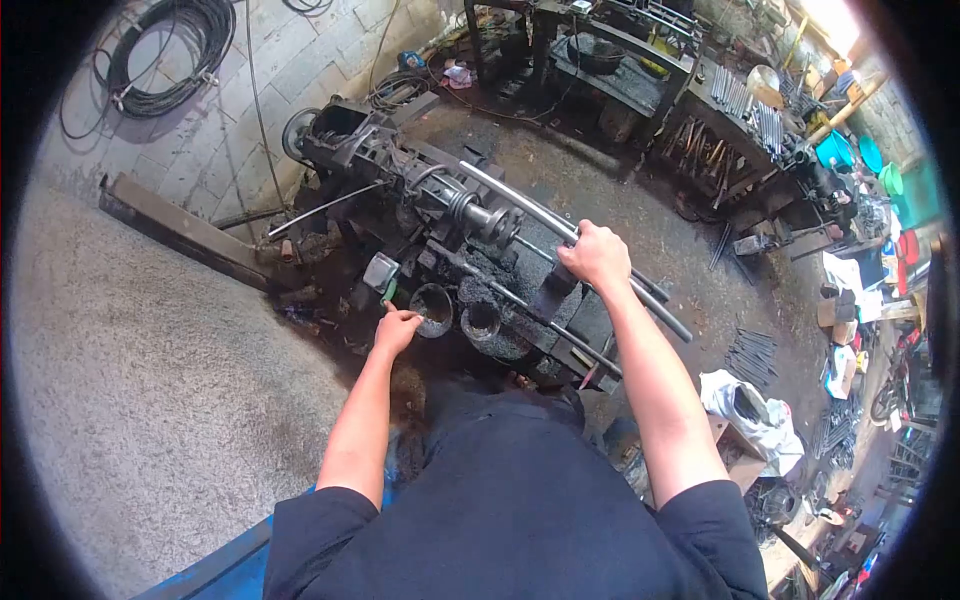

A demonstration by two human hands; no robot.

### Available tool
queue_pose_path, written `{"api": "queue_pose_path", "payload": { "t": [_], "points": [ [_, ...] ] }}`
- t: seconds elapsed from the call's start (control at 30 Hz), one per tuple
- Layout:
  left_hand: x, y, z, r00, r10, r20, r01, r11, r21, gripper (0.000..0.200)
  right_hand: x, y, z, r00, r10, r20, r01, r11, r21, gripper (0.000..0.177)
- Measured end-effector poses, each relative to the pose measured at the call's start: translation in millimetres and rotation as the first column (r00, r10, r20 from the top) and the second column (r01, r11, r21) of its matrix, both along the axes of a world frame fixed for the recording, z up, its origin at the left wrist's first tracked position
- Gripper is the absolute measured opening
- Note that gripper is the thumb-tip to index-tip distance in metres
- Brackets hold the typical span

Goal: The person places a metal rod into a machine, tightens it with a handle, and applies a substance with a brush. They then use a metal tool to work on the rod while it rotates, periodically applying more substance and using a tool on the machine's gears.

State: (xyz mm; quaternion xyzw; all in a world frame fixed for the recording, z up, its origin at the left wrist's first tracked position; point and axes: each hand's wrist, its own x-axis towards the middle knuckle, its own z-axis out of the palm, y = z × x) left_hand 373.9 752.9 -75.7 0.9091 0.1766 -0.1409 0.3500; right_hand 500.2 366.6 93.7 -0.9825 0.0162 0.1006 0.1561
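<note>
A machine like a lathe (470, 210), dark and greasy, stands before me with a ringed spindle and long rods. My right hand (597, 255) is closed over a long metal bar (520, 208) along the machine's far side; its fingertips are partly hidden. My left hand (397, 330) is at the near side, its thumb and a finger apart. That finger reaches the lower end of a green handle (390, 290) below a small grey box (380, 271). Just right of this hand are a round metal container (433, 312) and another round container (481, 322).
A concrete slope (190, 380) and a metal beam (185, 232) lie to the left. Coiled black cable (170, 50) hangs on the block wall. Workbenches (610, 80) with rods stand at the back. A bundle of dark rods (752, 357) and a white sack (755, 420) are right.
</note>
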Motion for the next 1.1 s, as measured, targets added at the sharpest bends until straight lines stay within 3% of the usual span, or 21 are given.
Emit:
{"api": "queue_pose_path", "payload": {
  "t": [0.07,0.1,0.47,0.67,1.1],
  "points": [
    [1.7,-14.6,35.2,0.993,0.022,-0.119,-0.019,1.0,0.02,0.038,-1.5,-1.5,-1.6,1.0,-0.009,0.003,0.009,1.0,0.013,0.043],
    [0.6,-4.9,12.5,0.997,0.036,-0.064,-0.037,0.999,-0.021,0.038,-2.7,-1.6,-2.3,0.999,-0.011,0.031,0.011,1.0,-0.006,0.042],
    [-3.6,-12.9,20.7,0.996,0.066,-0.064,-0.07,0.995,-0.072,0.036,-5.9,2.5,-6.8,0.995,-0.026,0.102,0.035,0.995,-0.095,0.033],
    [-0.8,-9.9,12.0,1.0,0.004,-0.021,-0.003,0.996,0.088,0.04,-4.7,0.4,-16.0,0.99,-0.016,0.141,0.029,0.996,-0.086,0.032],
    [-8.9,-6.0,15.7,0.998,0.058,-0.012,-0.058,0.998,-0.02,0.05,-9.7,-1.4,-6.4,0.989,-0.045,0.142,0.053,0.997,-0.054,0.032]
  ]
}}
